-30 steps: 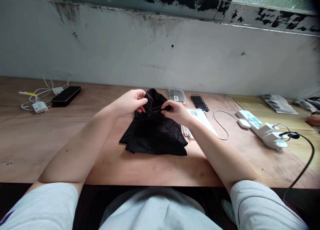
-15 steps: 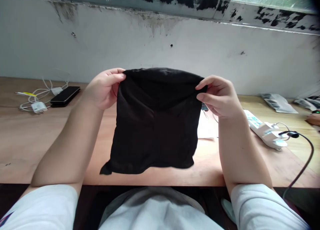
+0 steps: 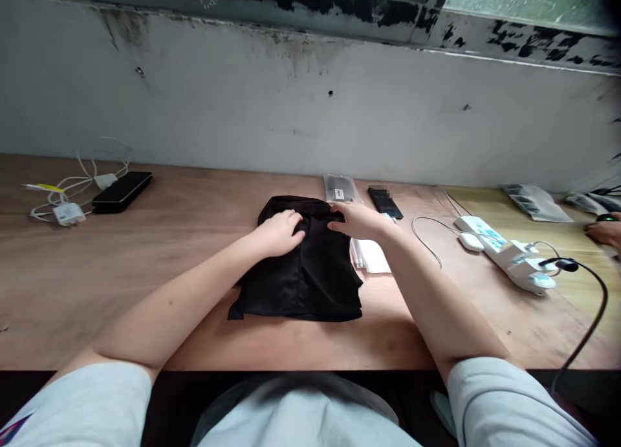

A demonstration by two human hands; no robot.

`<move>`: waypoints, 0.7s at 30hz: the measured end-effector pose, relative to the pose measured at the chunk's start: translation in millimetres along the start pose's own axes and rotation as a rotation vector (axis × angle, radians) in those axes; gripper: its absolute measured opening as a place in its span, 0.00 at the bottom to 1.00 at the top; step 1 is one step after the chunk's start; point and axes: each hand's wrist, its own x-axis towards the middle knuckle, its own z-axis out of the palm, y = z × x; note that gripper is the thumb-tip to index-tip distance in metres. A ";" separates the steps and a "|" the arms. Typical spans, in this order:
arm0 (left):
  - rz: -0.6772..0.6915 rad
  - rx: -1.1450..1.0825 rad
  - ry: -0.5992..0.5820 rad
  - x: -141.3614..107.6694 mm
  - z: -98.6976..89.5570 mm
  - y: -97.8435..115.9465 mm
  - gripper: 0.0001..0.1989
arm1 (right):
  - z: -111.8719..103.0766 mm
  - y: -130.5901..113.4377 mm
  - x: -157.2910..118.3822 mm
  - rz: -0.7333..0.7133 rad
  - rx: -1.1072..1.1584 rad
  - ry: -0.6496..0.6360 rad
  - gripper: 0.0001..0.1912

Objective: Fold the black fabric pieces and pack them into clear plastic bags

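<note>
A folded black cloth (image 3: 301, 282), thin and matte, lies flat on the wooden tabletop (image 3: 97, 292), about midway across its width. It forms a rough rectangle, longer front to back, with its far end bunched in soft, rounded folds. A shallow crease runs lengthwise down the middle. Along the near edge the layers sit slightly uneven, and one small pointed corner sticks out at the near left, resting on the wood
</note>
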 end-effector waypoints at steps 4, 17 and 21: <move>-0.100 0.082 -0.196 -11.0 24.7 13.5 0.40 | 17.0 7.1 13.7 -0.035 -0.011 -0.036 0.20; -0.126 0.222 -0.090 -16.2 55.3 15.3 0.41 | 50.5 83.5 45.8 0.438 -0.197 0.093 0.25; -0.122 0.231 -0.070 -15.5 58.1 13.1 0.41 | 54.6 90.2 47.4 0.384 -0.147 0.115 0.27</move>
